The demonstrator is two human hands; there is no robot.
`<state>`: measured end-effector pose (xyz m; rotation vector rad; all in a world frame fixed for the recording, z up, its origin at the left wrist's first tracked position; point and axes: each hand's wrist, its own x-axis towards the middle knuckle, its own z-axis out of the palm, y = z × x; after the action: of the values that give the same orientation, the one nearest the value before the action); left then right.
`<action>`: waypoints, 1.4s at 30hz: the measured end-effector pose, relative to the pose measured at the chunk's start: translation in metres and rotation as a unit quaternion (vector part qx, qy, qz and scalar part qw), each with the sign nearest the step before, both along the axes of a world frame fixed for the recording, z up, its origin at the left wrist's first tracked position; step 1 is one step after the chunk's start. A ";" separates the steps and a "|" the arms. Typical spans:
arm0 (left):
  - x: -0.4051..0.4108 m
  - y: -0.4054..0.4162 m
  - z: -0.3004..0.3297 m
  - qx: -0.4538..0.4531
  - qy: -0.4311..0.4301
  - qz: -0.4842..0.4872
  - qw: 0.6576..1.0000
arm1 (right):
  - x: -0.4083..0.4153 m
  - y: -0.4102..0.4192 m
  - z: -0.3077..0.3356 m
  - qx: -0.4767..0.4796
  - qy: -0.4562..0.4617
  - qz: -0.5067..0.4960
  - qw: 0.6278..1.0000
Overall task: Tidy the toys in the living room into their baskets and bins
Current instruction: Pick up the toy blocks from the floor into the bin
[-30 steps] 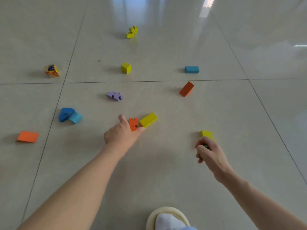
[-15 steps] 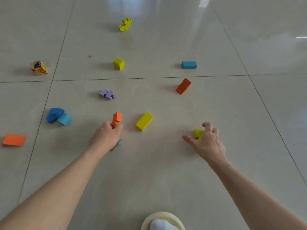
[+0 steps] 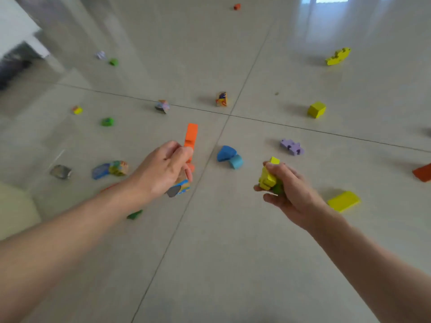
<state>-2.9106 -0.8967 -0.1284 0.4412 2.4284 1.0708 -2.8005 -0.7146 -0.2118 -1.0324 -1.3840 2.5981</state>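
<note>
Pale glossy floor tiles (image 3: 233,252) fill the head view, with toys scattered across them. I note my left hand (image 3: 163,169) raised off the floor and closed around an orange piece (image 3: 191,136), which stands up above the knuckles, with a blue-and-orange printed piece (image 3: 180,188) tucked under the palm. My right hand (image 3: 286,190) is likewise clenched on a yellow piece (image 3: 267,177), with something green beneath it that I cannot identify.

Loose items remain: a blue pair (image 3: 228,156) just ahead between the hands, a purple puzzle piece (image 3: 291,146), a yellow slab (image 3: 344,201) near the right wrist, a yellow cube (image 3: 316,109), and more beyond.

No basket or bin is in sight. I judge the step to be gathering. Both hands are loaded, so the next move calls for locating a container and unloading there.
</note>
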 end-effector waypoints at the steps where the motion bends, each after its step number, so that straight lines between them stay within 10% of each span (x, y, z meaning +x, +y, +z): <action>1: -0.007 -0.018 0.006 -0.015 0.013 0.015 1.000 | -0.007 -0.010 0.007 -0.014 0.009 0.014 1.000; 8: -0.037 -0.182 0.047 -0.054 0.077 0.139 0.986 | -0.056 -0.112 0.047 0.032 0.038 0.208 0.977; 14: -0.061 -0.335 0.047 -0.202 0.163 0.196 0.946 | -0.098 -0.216 0.105 0.193 0.038 0.429 0.882; 25: -0.091 -0.534 -0.037 -0.160 -0.046 0.415 0.895 | -0.193 -0.510 0.110 0.243 0.040 0.546 0.800; 30: -0.106 -0.559 -0.071 -0.209 -0.017 0.448 0.869 | -0.221 -0.568 0.051 0.523 0.020 0.560 0.643; 35: -0.108 -0.557 -0.096 -0.311 -0.029 0.442 0.841 | -0.235 -0.571 0.026 0.597 0.012 0.583 0.551; 42: -0.129 -0.482 -0.061 -0.159 0.132 0.500 0.841 | -0.229 -0.531 0.085 0.571 0.131 0.543 0.602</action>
<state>-3.0393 -1.3786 -0.1893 -0.9698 3.0537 0.9270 -3.0291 -1.2456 -0.1266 0.5673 -3.3257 1.0728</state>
